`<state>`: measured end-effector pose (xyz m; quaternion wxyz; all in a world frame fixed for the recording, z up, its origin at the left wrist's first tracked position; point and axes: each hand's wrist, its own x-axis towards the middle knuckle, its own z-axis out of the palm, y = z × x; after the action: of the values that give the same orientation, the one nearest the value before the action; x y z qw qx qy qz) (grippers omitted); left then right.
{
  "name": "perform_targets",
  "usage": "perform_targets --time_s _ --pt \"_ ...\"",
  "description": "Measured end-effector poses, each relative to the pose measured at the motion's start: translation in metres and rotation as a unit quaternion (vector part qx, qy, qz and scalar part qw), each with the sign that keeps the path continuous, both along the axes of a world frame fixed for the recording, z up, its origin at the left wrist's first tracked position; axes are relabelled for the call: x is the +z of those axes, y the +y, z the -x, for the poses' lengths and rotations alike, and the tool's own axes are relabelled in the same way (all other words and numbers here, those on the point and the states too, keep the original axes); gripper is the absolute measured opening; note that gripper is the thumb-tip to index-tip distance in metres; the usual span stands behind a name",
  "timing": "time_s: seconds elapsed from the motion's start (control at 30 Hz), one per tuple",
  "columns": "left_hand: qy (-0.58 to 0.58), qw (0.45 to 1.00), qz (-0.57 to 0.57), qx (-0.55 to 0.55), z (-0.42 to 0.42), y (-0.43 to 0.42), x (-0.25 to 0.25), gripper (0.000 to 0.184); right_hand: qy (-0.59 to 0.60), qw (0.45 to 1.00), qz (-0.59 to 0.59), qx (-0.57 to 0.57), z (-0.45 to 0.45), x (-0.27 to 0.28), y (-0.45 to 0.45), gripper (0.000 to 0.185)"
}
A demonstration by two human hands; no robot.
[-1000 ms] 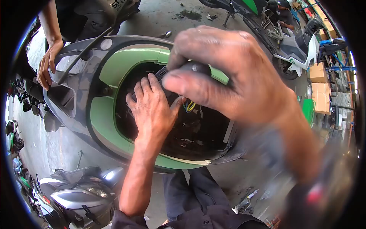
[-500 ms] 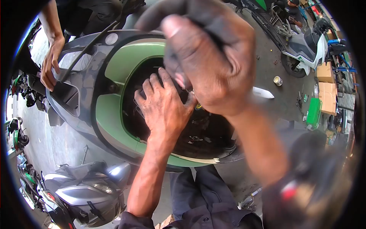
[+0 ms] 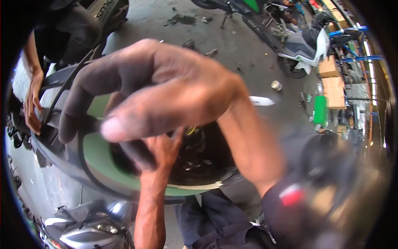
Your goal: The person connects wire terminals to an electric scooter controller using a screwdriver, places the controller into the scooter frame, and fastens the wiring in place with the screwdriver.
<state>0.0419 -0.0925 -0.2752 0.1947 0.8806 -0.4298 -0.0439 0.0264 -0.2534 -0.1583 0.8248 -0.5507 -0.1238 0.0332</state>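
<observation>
My right hand (image 3: 178, 91) is raised close to the camera, its darkened fingers curved and the thumb apart from them. Nothing shows between them. Behind and below it, my left hand (image 3: 163, 150) reaches into the dark opening (image 3: 207, 155) of a vehicle body part. Its back and thumb side show, while the right hand hides most of its fingers. A green panel (image 3: 96, 151) rims the opening, set in a dark grey shell (image 3: 62, 153). Something small and yellow (image 3: 191, 130) is inside, near my left thumb.
Another person's hand (image 3: 33, 103) rests on the shell's far left end. A silver-grey scooter (image 3: 89, 228) stands at lower left. At upper right are a white-and-black scooter (image 3: 304, 45), cardboard boxes (image 3: 333, 91), a green box (image 3: 320, 110) and a can (image 3: 276, 85).
My right hand has moved left across the view and now covers much of the opening and my left hand's fingers. The camera view has shifted, with the surroundings sliding left.
</observation>
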Motion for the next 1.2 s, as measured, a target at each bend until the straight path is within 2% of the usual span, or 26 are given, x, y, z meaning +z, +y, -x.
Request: perform_targets --time_s 0.03,0.07,0.13,0.2,0.27,0.3,0.37,0.43,0.47,0.57,0.6,0.67,0.7,0.73,0.77,0.8,0.83,0.87,0.9,0.93,0.97,1.0,1.07,1.13,1.17,1.2 --pt "0.047 0.998 0.029 -0.011 -0.003 0.003 -0.003 0.070 -0.035 0.998 0.015 -0.054 -0.002 -0.003 0.004 0.024" --pt "-0.035 0.999 0.000 -0.021 -0.003 0.002 -0.003 0.060 -0.104 0.983 0.038 -0.149 -0.006 -0.011 0.013 0.019" --pt "-0.071 0.997 0.033 -0.021 -0.003 -0.005 0.005 0.051 -0.218 0.917 0.095 -0.320 -0.014 -0.025 0.024 0.014" --pt "-0.080 0.996 0.025 -0.006 -0.001 -0.002 0.004 0.048 -0.183 0.873 0.123 -0.434 -0.005 -0.023 0.030 0.017" --pt "-0.090 0.996 0.021 0.008 0.001 -0.007 0.012 0.047 -0.121 0.894 0.113 -0.416 0.005 -0.017 0.030 0.018" --pt "-0.037 0.999 0.021 0.025 0.000 -0.010 0.013 0.056 -0.080 0.914 0.113 -0.380 0.009 -0.008 0.027 0.019" --pt "0.067 0.996 0.018 0.055 -0.003 -0.013 0.012 0.076 -0.059 0.980 0.057 -0.180 0.007 -0.001 0.012 0.024" --pt "-0.161 0.964 -0.211 0.013 0.004 -0.010 0.018 0.059 -0.033 0.998 0.029 0.035 0.004 0.001 -0.002 0.034" --pt "-0.060 0.983 -0.173 0.034 0.005 -0.009 0.016 0.071 -0.036 0.995 -0.004 0.090 0.003 0.002 -0.003 0.039" --pt "0.070 0.989 -0.109 0.064 0.013 -0.005 0.016 0.074 -0.023 0.986 0.027 0.164 -0.004 -0.001 -0.009 0.039" --pt "0.114 0.984 -0.119 0.067 0.013 -0.005 0.013 0.075 -0.007 0.987 0.027 0.157 -0.006 -0.003 -0.008 0.029" --pt "0.132 0.979 -0.144 0.049 0.003 0.001 -0.007 0.075 -0.042 0.999 0.029 0.001 -0.006 -0.007 0.000 0.023" --pt "0.028 0.984 -0.174 0.024 0.005 0.002 0.001 0.077 -0.059 0.995 0.031 -0.078 -0.006 -0.009 0.007 0.021" --pt "-0.027 0.999 -0.037 0.021 0.001 0.000 0.002 0.065 -0.139 0.953 0.086 -0.256 -0.011 -0.016 0.019 0.019" --pt "-0.082 0.991 0.100 0.018 -0.004 -0.005 0.005 0.053 -0.112 0.927 0.115 -0.338 -0.007 -0.018 0.023 0.017" --pt "0.126 0.988 0.091 0.025 -0.010 -0.017 0.031 0.052 -0.046 0.933 0.074 -0.349 0.003 -0.013 0.026 0.018" --pt "0.096 0.994 0.049 0.025 -0.008 -0.012 0.021 0.062 0.019 0.933 0.034 -0.359 0.011 -0.008 0.026 0.021" --pt "0.064 0.998 0.007 0.026 -0.004 -0.003 0.002 0.072 -0.089 0.898 0.114 -0.416 0.007 -0.018 0.025 0.021" --pt "0.032 0.999 -0.034 0.025 -0.004 -0.005 0.003 0.083 -0.095 0.922 0.117 -0.356 0.004 -0.014 0.019 0.019" --pt "0.013 0.995 0.097 0.019 -0.005 -0.013 0.012 0.032 -0.101 0.943 0.119 -0.295 0.002 -0.009 0.012 0.017" --pt "0.008 0.999 0.039 0.020 -0.003 -0.013 0.012 0.046 -0.106 0.959 0.120 -0.235 0.001 -0.006 0.006 0.015" --pt "0.003 1.000 -0.018 0.022 0.000 -0.011 0.010 0.060 -0.170 0.959 0.076 -0.214 -0.009 -0.010 0.007 0.022" --pt "-0.004 0.989 -0.142 0.033 0.005 -0.002 0.001 0.088 -0.132 0.987 0.041 -0.080 -0.011 -0.010 0.003 0.024" --pt "-0.017 0.982 -0.186 0.002 0.001 0.003 -0.014 0.086 -0.106 0.993 0.022 0.044 -0.013 -0.006 0.000 0.025" --pt "-0.090 0.982 -0.164 -0.027 0.004 0.016 -0.040 0.083 -0.062 0.995 0.068 0.050 -0.009 -0.001 -0.001 0.020" --pt "-0.167 0.974 -0.142 -0.050 0.006 0.029 -0.065 0.079 -0.112 0.987 0.100 -0.063 -0.010 -0.007 0.007 0.015"
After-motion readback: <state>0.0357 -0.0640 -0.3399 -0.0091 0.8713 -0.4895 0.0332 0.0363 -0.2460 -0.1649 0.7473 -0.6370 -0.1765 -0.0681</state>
